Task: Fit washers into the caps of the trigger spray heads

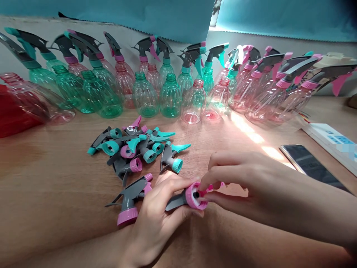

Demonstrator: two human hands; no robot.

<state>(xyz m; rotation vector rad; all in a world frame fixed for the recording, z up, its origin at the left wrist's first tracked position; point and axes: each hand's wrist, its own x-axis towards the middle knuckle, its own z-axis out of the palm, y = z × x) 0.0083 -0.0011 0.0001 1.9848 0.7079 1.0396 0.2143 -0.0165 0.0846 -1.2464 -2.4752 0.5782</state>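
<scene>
My left hand [164, 208] is closed around a trigger spray head [178, 201] with a grey body. Its pink collar [190, 197] faces right, and a white ring with a dark centre shows inside. At the mouth of that collar, my right hand [237, 178] has thumb and fingertips pinched together; whatever lies between them is too small to make out. Just left of my left hand, another grey and pink spray head [129, 203] rests on the table. Beyond is a pile of loose spray heads [134, 149] with teal and pink collars.
Green and pink bottles [170, 96] line the back of the wooden table [69, 178], several topped with spray heads. A pink bottle [36, 96] leans over something red [13, 111] at left. A phone [312, 163] and a white box [334, 141] lie at right.
</scene>
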